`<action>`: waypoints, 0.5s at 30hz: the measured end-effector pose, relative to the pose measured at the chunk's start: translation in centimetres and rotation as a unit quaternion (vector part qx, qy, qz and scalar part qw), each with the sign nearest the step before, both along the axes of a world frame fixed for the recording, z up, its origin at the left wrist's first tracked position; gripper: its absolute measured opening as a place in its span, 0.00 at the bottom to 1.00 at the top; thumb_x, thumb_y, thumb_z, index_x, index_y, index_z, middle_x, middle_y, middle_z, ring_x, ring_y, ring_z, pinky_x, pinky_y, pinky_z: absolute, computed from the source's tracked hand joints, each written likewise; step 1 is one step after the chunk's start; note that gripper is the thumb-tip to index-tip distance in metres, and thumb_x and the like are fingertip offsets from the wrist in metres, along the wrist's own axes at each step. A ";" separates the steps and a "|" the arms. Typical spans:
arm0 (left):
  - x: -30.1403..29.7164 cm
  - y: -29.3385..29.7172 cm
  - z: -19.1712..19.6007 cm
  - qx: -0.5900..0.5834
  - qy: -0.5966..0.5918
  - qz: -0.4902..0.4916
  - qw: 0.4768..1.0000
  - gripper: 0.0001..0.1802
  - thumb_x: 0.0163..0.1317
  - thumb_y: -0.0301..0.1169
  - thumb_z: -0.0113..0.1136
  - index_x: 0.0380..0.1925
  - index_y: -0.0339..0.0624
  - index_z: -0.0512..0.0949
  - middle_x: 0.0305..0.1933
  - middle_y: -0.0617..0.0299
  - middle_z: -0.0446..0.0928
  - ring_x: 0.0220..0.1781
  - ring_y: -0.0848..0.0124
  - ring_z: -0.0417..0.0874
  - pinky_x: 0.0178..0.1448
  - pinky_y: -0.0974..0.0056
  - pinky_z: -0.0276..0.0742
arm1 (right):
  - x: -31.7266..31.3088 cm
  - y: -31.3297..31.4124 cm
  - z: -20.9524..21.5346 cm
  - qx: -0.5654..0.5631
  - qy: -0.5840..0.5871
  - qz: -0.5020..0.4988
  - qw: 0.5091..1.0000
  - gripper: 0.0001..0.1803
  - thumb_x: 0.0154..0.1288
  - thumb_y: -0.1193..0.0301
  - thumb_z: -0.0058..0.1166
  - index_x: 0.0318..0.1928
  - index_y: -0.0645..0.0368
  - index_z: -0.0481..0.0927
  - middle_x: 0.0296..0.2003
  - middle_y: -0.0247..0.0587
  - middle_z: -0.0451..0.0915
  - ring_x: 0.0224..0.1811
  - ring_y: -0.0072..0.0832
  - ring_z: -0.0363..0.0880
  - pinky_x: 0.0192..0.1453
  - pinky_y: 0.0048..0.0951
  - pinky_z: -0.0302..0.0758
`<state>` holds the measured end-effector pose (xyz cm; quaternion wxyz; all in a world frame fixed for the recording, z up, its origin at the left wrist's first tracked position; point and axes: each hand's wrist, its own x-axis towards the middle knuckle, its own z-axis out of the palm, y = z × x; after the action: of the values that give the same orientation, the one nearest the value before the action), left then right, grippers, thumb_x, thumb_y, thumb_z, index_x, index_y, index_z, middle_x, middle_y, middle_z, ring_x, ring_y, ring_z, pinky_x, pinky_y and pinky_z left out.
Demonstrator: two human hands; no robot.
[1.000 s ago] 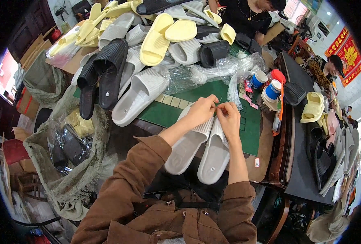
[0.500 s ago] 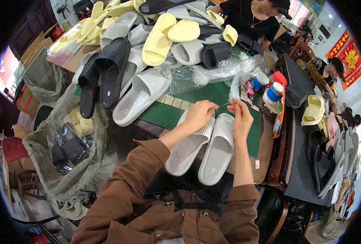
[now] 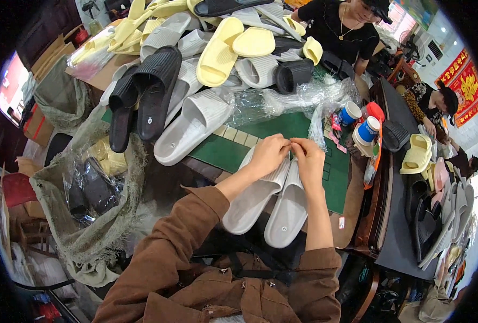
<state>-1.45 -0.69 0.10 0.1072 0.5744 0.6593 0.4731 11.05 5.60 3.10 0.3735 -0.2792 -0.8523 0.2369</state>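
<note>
My left hand [image 3: 269,155] and my right hand [image 3: 308,161] meet above a pair of light grey slide slippers, fingertips pinched together. The thin clear strand between them is now almost wholly hidden by the fingers; it showed a moment ago. Under my left hand lies the left slipper [image 3: 244,210], and the right slipper [image 3: 285,216] sits beside it, soles down, toes away from me. My hands cover part of their straps. Just beyond my right hand, a bundle of thin whitish strands [image 3: 317,128] hangs over the green mat [image 3: 333,183].
A heap of slippers, including a yellow slipper [image 3: 217,54] and a black slipper [image 3: 157,91], covers the far table. Clear plastic bags [image 3: 282,99] and blue-white cups [image 3: 368,129] lie beyond my hands. An open sack [image 3: 50,188] stands left. Two co-workers sit far right.
My hands have come together; the small gap with the strand between them has closed. The whole view has shifted slightly, while the grey pair stays under my hands.
</note>
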 end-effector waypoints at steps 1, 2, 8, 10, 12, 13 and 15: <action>0.2 -0.1 0.3 0.000 -0.002 0.001 1.000 0.10 0.59 0.30 0.55 0.36 0.40 0.83 0.30 0.51 0.76 0.35 0.52 0.79 0.39 0.51 0.73 | 0.2 0.0 -0.1 -0.033 0.016 -0.007 0.999 0.08 0.59 0.78 0.55 0.39 0.65 0.82 0.30 0.48 0.81 0.31 0.38 0.80 0.37 0.33 0.75; 0.5 -0.2 0.6 -0.002 -0.010 0.000 1.000 0.09 0.59 0.29 0.55 0.37 0.40 0.82 0.31 0.52 0.77 0.35 0.53 0.80 0.38 0.53 0.73 | 0.4 0.2 -0.2 -0.066 0.031 -0.015 0.997 0.06 0.60 0.78 0.55 0.37 0.66 0.82 0.29 0.47 0.80 0.29 0.37 0.80 0.35 0.31 0.75; -0.1 0.0 0.4 0.028 -0.151 -0.013 0.988 0.09 0.58 0.28 0.55 0.36 0.38 0.82 0.32 0.51 0.81 0.34 0.56 0.82 0.38 0.56 0.76 | 0.7 0.9 -0.8 -0.132 0.074 -0.060 0.987 0.07 0.64 0.76 0.54 0.38 0.67 0.82 0.28 0.39 0.82 0.27 0.20 0.79 0.32 0.21 0.75; -0.2 0.0 0.1 0.023 -0.165 -0.015 0.986 0.09 0.58 0.28 0.54 0.34 0.39 0.82 0.32 0.51 0.81 0.34 0.54 0.82 0.39 0.54 0.76 | 0.7 0.9 -0.7 -0.161 0.102 -0.066 0.979 0.07 0.64 0.76 0.53 0.38 0.67 0.82 0.28 0.37 0.82 0.27 0.19 0.79 0.32 0.21 0.75; 0.0 0.2 -0.1 0.046 -0.077 0.002 0.996 0.08 0.57 0.28 0.54 0.32 0.40 0.82 0.32 0.51 0.81 0.34 0.54 0.82 0.39 0.54 0.77 | 0.7 1.0 -0.5 -0.220 0.150 -0.062 0.962 0.07 0.63 0.76 0.54 0.38 0.68 0.82 0.28 0.37 0.82 0.27 0.18 0.78 0.32 0.22 0.75; 0.2 0.1 -0.2 0.028 -0.058 0.007 0.998 0.07 0.57 0.28 0.55 0.31 0.41 0.82 0.33 0.51 0.81 0.35 0.53 0.82 0.39 0.54 0.77 | 0.8 1.0 -0.5 -0.232 0.152 -0.049 0.960 0.07 0.63 0.76 0.54 0.37 0.67 0.83 0.28 0.35 0.82 0.28 0.17 0.77 0.33 0.20 0.75; 0.3 0.1 0.0 0.024 -0.051 0.007 0.998 0.08 0.58 0.28 0.55 0.33 0.39 0.82 0.33 0.50 0.81 0.35 0.54 0.82 0.39 0.55 0.77 | 0.9 1.1 -0.4 -0.247 0.146 -0.031 0.957 0.07 0.63 0.77 0.54 0.39 0.66 0.82 0.29 0.35 0.82 0.28 0.17 0.77 0.33 0.20 0.75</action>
<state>-1.15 -0.62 0.10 0.1229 0.5474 0.6454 0.5183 11.92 6.72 2.74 0.4207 -0.3516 -0.6942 0.4664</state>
